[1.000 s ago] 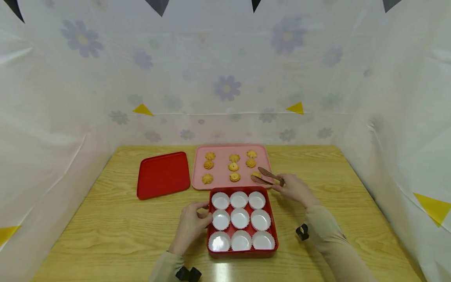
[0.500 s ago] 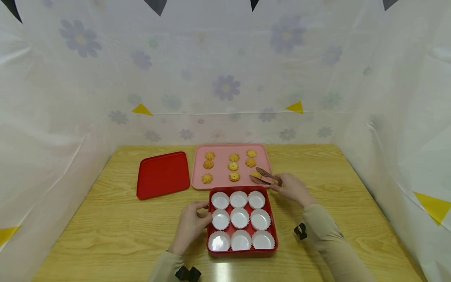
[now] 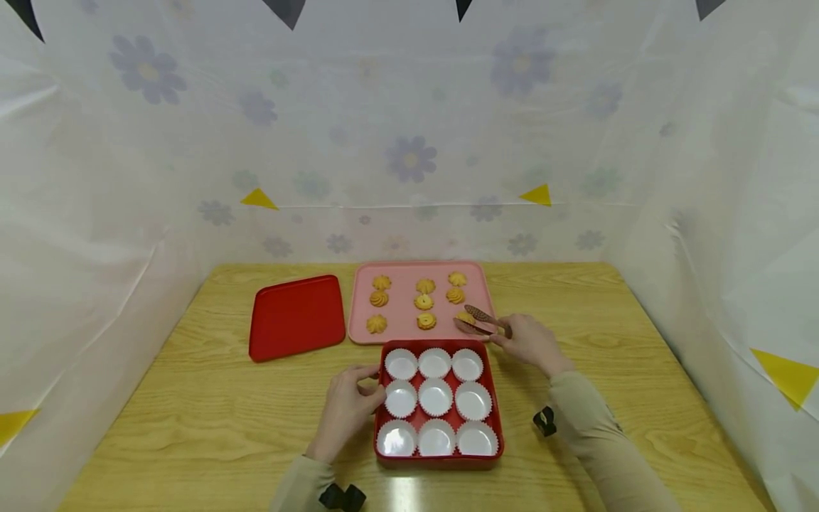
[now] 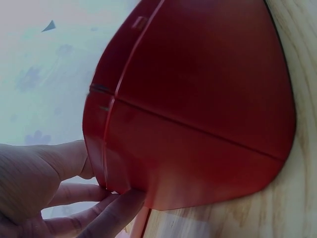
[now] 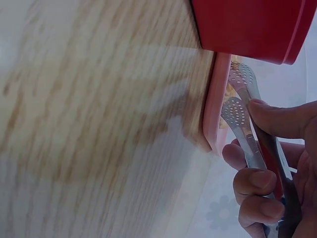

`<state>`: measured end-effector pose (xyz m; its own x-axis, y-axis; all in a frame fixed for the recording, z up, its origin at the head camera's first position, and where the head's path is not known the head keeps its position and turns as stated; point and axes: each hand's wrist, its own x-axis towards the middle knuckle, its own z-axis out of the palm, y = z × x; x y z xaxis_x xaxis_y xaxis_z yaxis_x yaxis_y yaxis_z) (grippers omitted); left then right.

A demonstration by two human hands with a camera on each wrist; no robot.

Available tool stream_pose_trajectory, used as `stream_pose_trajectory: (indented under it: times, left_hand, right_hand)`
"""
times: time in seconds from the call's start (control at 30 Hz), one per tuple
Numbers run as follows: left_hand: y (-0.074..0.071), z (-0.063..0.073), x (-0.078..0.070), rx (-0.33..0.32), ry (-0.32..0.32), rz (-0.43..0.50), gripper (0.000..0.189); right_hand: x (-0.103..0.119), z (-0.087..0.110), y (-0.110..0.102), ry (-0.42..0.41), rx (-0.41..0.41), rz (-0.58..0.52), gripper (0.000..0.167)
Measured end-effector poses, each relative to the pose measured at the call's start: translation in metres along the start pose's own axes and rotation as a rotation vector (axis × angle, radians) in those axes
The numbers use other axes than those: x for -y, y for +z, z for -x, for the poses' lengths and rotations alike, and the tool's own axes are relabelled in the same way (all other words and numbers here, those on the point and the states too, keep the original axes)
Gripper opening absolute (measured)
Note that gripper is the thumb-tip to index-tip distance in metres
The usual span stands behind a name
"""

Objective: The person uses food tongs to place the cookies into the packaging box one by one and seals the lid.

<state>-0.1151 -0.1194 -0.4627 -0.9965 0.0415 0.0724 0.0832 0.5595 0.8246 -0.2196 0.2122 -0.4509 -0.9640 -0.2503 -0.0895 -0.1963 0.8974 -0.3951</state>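
My left hand (image 3: 348, 409) pinches the left wall of a red box (image 3: 441, 462), thumb at the rim and fingers against the side, as the left wrist view also shows. Inside the box stand several white paper baking cups (image 3: 436, 396) in rows. My right hand (image 3: 531, 343) grips metal tongs (image 5: 252, 134) with perforated tips. Their tips lie spread on either side of a cookie (image 3: 466, 318) at the near right corner of a pink tray (image 3: 399, 334). Other golden cookies (image 3: 424, 302) sit on that tray in three columns.
A flat red lid (image 3: 297, 318) lies on the wooden table (image 3: 243, 419), left of the pink tray. White flower-printed sheeting (image 3: 358, 142) encloses the table at the back and both sides.
The right hand and tongs have shifted slightly left, with the tips about the near right cookie. My left hand keeps its hold on the box.
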Motion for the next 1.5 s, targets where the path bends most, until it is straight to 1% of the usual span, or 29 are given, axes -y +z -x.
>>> stream_pose_trajectory:
  times: [0.17,0.3,0.47,0.7,0.9,1.0,1.13,1.33,1.5]
  left_hand:
    - [0.001,0.000,0.000,-0.013,0.007,-0.006,0.034]
    - [0.001,0.000,-0.001,-0.020,0.014,-0.032,0.034]
    - [0.002,0.001,-0.004,-0.041,0.037,-0.074,0.034]
    - [0.002,0.001,-0.008,-0.048,0.033,-0.108,0.034]
    - [0.003,0.001,-0.008,-0.052,0.028,-0.112,0.033]
    - [0.003,0.001,-0.008,-0.056,0.032,-0.110,0.033]
    - [0.003,0.001,-0.008,-0.053,0.037,-0.109,0.033]
    - [0.004,0.002,-0.007,-0.052,0.035,-0.114,0.034]
    - [0.003,0.002,-0.007,-0.052,0.024,-0.110,0.035]
  right_hand:
    - [-0.001,0.001,0.002,0.007,-0.016,-0.005,0.024]
    - [-0.001,0.002,0.002,0.014,-0.030,-0.014,0.028]
    - [-0.001,0.003,0.001,0.014,-0.042,0.002,0.027]
    - [0.000,-0.001,-0.003,0.036,0.017,0.004,0.028]
    - [0.005,-0.005,-0.007,0.036,0.041,0.037,0.036]
    - [0.006,-0.006,-0.008,0.019,0.029,0.066,0.040]
    - [0.006,-0.006,-0.009,0.004,0.009,0.090,0.042]
    - [0.005,-0.003,-0.008,0.013,-0.018,0.074,0.040]
    - [0.004,-0.001,-0.008,-0.003,-0.044,0.077,0.039]
